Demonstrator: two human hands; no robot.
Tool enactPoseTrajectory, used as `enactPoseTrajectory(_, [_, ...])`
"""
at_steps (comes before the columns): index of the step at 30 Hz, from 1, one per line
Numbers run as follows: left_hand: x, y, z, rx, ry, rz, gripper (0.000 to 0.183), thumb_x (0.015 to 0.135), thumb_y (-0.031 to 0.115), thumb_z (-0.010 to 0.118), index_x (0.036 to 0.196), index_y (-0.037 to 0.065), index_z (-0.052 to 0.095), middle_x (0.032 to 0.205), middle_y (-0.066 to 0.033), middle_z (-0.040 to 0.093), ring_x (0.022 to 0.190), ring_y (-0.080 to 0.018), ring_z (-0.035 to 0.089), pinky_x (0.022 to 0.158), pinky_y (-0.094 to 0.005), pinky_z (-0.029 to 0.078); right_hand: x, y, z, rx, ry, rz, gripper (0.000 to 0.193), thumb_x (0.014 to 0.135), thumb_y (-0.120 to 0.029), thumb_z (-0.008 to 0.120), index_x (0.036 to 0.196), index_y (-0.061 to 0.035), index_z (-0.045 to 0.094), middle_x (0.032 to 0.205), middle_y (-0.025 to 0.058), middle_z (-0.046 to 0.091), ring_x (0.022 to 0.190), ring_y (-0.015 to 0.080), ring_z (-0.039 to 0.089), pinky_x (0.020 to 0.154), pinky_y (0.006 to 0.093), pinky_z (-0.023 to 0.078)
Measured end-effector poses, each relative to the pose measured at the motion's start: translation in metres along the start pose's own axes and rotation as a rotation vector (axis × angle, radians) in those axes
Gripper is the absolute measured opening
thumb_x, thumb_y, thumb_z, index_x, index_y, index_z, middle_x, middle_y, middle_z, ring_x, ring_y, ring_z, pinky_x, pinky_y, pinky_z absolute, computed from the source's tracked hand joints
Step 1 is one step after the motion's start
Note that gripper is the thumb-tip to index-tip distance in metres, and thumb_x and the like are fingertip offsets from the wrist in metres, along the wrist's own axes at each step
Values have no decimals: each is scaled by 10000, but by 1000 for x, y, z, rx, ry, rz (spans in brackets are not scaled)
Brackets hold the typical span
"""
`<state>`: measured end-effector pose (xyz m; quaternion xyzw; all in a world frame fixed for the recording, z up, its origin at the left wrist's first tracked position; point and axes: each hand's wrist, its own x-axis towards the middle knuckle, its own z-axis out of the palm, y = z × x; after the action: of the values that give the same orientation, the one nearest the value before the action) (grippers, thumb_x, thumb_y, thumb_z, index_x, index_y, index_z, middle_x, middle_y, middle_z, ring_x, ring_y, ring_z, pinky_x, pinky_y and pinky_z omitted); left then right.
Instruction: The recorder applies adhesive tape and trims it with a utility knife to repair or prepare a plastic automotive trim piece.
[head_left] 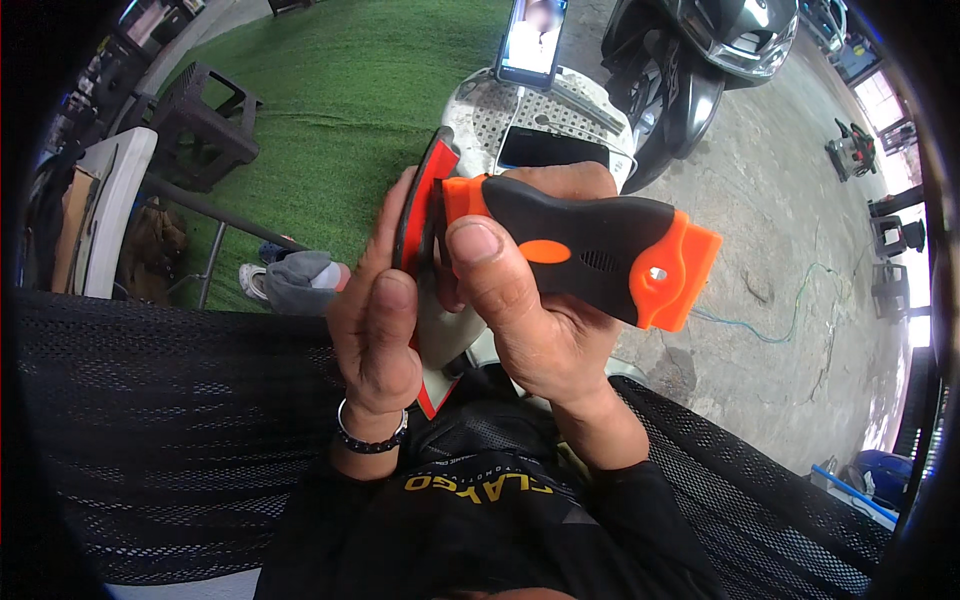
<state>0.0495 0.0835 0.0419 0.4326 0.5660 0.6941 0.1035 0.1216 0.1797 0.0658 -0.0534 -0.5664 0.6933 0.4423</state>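
Observation:
My right hand (535, 320) grips an orange and black scraper tool (590, 245) by its black handle, thumb near the orange head. The scraper's head meets a red and black curved panel (420, 200), which stands upright in my left hand (375, 320). My left hand wraps the panel's edge, thumb on its near face, and a beaded bracelet sits on that wrist. Both hands are held close in front of my chest, above a white perforated piece (490, 120).
A black mesh surface (170, 420) spreads across the lower part. Green artificial turf (340, 90) lies ahead with a dark plastic stool (205, 125). A phone (532, 40) stands on a mount. A scooter (700, 60) is parked on the concrete at right.

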Motion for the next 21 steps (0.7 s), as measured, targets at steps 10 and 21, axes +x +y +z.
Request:
enactPoseTrajectory(10, [-1,-1,4,56,24,80,532,949,302,330,1315,-84,356,1267,-200,490,1173,-250,470,1012,-344,325,-1,-2,-2,-61,16,-11,150,795,-68,665,878,33,590,820,85,579,684,124,580,561,233,445])
enactPoseTrajectory(21, [1,1,7,134,1,6,638,927,403,303,1312,-104,339,1284,-208,455,1187,-253,439,1009,-363,308,-2,-1,-6,-74,3,-37,180,808,-70,653,921,41,568,823,72,573,693,110,568,571,225,435])
